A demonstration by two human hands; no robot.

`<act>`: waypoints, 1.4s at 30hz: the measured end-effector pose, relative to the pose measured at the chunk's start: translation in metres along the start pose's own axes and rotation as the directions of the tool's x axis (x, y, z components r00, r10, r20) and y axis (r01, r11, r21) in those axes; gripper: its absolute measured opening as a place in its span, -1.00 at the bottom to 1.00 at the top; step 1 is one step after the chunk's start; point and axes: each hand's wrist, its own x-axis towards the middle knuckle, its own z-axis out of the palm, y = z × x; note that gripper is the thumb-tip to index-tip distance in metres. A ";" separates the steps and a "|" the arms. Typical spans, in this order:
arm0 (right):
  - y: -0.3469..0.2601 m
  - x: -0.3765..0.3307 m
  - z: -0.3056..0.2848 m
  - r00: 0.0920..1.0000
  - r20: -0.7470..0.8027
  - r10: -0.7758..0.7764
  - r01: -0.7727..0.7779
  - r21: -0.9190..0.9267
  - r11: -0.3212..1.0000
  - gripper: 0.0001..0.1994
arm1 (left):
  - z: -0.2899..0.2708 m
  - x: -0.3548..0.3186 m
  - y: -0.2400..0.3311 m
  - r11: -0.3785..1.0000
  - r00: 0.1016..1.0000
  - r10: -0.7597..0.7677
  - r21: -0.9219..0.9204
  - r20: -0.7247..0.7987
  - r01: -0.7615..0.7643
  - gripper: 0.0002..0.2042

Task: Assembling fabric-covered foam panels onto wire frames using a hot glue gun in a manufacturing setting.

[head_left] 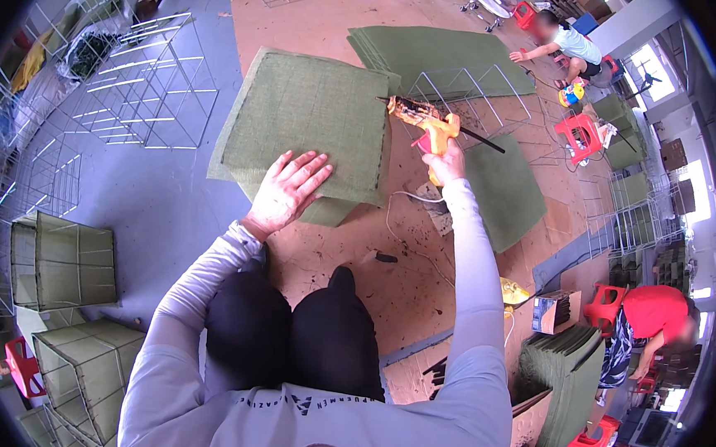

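Observation:
My right hand (447, 161) is wrapped round the grip of an orange-yellow hot glue gun (431, 122), smeared with dark stains. Its nozzle points left, close to the right edge of a green fabric-covered box (308, 112). A black glue stick (482, 141) sticks out of the gun's back. Flat on the near part of the box's green face lies my left hand (290, 187), fingers stretched out. A dark line runs along the box's right edge. A white cord (400, 218) trails below the gun.
Green sheets (444, 55) lie beyond the box, another sheet (501, 192) to its right. Bare wire frames (148, 84) stand at left, a wire frame (475, 95) behind the gun. Covered boxes (65, 261) stand lower left. Two people work at right near red stools (578, 138).

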 end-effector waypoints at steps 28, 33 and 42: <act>-0.041 -0.209 0.106 0.960 0.239 0.150 -0.263 0.949 0.175 -0.44 | -0.037 -0.069 -0.061 0.945 0.919 -0.324 -0.022 -0.226 0.328 -0.66; -0.052 -0.168 0.081 0.969 0.054 0.242 -0.113 0.965 0.237 -0.45 | -0.041 -0.079 -0.035 0.967 0.944 -0.255 -0.044 -0.207 0.252 -0.66; -0.060 -0.226 -0.004 0.984 -0.135 0.113 0.083 0.921 0.381 -0.35 | -0.078 -0.071 -0.029 0.982 0.996 -0.088 0.164 -0.029 0.092 -0.78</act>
